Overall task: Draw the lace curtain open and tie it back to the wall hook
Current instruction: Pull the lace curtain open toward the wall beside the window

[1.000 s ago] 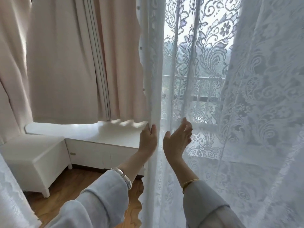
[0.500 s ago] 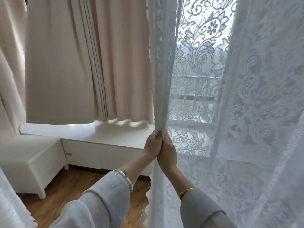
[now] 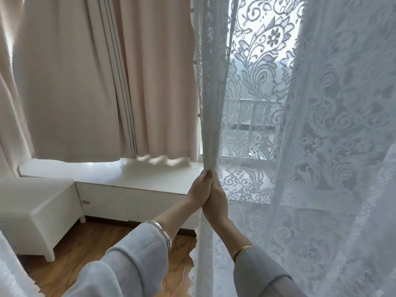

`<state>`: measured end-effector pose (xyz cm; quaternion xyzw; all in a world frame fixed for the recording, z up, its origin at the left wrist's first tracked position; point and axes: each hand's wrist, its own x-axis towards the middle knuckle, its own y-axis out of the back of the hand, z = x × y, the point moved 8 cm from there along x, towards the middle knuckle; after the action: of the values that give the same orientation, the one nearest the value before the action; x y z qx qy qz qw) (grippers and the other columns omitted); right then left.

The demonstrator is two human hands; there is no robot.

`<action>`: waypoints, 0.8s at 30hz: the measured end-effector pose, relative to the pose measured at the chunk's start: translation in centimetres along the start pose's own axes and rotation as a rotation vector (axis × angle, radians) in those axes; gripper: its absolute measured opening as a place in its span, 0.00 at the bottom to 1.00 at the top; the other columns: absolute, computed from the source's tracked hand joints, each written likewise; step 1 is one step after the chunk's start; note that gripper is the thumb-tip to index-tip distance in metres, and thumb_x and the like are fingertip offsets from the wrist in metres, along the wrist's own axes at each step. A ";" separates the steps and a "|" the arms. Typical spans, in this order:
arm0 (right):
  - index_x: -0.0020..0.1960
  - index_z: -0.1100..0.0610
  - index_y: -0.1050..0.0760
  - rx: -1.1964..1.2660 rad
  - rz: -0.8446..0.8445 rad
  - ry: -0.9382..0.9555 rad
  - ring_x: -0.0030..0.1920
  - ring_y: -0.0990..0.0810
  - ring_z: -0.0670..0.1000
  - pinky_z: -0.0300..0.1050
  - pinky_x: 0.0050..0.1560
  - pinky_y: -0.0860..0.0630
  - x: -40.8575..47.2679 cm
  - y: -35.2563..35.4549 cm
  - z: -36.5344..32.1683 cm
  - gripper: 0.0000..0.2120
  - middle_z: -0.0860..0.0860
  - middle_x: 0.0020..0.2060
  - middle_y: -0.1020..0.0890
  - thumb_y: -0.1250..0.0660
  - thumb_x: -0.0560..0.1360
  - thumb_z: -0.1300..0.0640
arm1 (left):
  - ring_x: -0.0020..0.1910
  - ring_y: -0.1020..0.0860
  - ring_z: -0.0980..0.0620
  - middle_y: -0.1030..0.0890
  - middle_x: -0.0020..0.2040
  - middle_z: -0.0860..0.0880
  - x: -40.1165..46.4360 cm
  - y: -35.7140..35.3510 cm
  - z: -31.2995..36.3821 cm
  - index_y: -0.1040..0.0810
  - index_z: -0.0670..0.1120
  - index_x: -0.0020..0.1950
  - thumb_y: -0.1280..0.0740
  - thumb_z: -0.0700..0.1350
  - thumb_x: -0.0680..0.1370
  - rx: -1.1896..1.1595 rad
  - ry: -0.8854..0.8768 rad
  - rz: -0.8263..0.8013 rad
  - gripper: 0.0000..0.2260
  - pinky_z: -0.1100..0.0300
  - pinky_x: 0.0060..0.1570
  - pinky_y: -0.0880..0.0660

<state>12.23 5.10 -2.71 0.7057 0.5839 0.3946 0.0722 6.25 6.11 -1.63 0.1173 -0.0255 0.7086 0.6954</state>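
Left hand (image 3: 200,190) and right hand (image 3: 215,199), pressed together, pinch the lace curtain (image 3: 211,108) at its gathered edge: light, soft, likely snag-prone

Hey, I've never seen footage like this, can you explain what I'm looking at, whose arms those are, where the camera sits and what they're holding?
There is no machine here. The picture comes from one wide-angle camera worn on a person's head, looking forward and down, so the two arms reaching in from the bottom are that person's own.

The left hand and the right hand are pressed together, both gripping the gathered edge of a white lace curtain that hangs in front of a window. Left of it hang pink curtains above a white window bench. A white stool stands on the wooden floor. The left wrist wears a silver bangle, the right a gold one. No wall hook is visible.
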 end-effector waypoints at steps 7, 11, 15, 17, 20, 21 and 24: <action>0.70 0.61 0.36 -0.034 -0.074 0.052 0.55 0.24 0.43 0.23 0.48 0.36 -0.3 -0.6 -0.4 0.18 0.56 0.63 0.24 0.47 0.82 0.58 | 0.51 0.22 0.49 0.20 0.50 0.45 -0.3 0.0 0.2 0.26 0.43 0.61 0.38 0.58 0.76 0.050 0.001 -0.003 0.22 0.57 0.57 0.28; 0.75 0.59 0.44 0.030 -0.077 0.043 0.66 0.27 0.49 0.36 0.61 0.28 -0.8 -0.5 0.0 0.26 0.52 0.71 0.32 0.43 0.79 0.62 | 0.54 0.21 0.46 0.19 0.51 0.42 -0.4 0.5 0.1 0.25 0.41 0.59 0.44 0.49 0.81 0.038 0.043 0.049 0.15 0.55 0.59 0.27; 0.76 0.59 0.47 0.029 -0.069 0.054 0.71 0.32 0.47 0.33 0.63 0.33 -1.2 -0.1 -0.1 0.28 0.52 0.75 0.38 0.43 0.79 0.64 | 0.55 0.22 0.48 0.19 0.53 0.44 -0.8 0.0 0.2 0.26 0.41 0.62 0.46 0.48 0.82 0.016 0.064 0.039 0.17 0.58 0.60 0.28; 0.76 0.59 0.45 0.021 -0.071 0.076 0.72 0.34 0.48 0.32 0.64 0.36 -1.4 0.4 -0.2 0.28 0.52 0.75 0.39 0.43 0.78 0.66 | 0.54 0.22 0.48 0.20 0.53 0.43 -0.9 -0.1 0.4 0.26 0.40 0.61 0.47 0.48 0.82 0.009 0.069 0.049 0.17 0.58 0.58 0.28; 0.71 0.62 0.36 0.010 0.070 0.067 0.69 0.30 0.54 0.41 0.67 0.31 -1.9 3.0 -0.3 0.27 0.58 0.69 0.30 0.43 0.73 0.72 | 0.56 0.23 0.46 0.20 0.55 0.41 -1.0 -0.3 0.6 0.26 0.39 0.62 0.48 0.47 0.82 0.022 0.075 0.052 0.18 0.54 0.61 0.28; 0.68 0.64 0.32 0.000 0.171 0.058 0.66 0.27 0.57 0.48 0.65 0.28 -2.1 4.2 -0.3 0.27 0.60 0.64 0.27 0.43 0.69 0.73 | 0.57 0.23 0.45 0.21 0.56 0.40 -1.1 -0.5 0.7 0.27 0.38 0.63 0.48 0.47 0.82 0.042 0.066 0.052 0.18 0.52 0.63 0.29; 0.58 0.66 0.28 -0.063 0.489 0.011 0.53 0.23 0.59 0.53 0.55 0.24 -2.6 8.0 0.0 0.25 0.60 0.50 0.24 0.42 0.61 0.70 | 0.52 0.24 0.43 0.22 0.51 0.39 -1.5 -1.2 1.3 0.28 0.38 0.62 0.50 0.48 0.82 0.134 0.030 0.069 0.18 0.52 0.58 0.28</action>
<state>18.36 0.32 0.59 0.8212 0.3838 0.4222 -0.0068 7.57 4.46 -0.82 0.1521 0.0283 0.7337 0.6616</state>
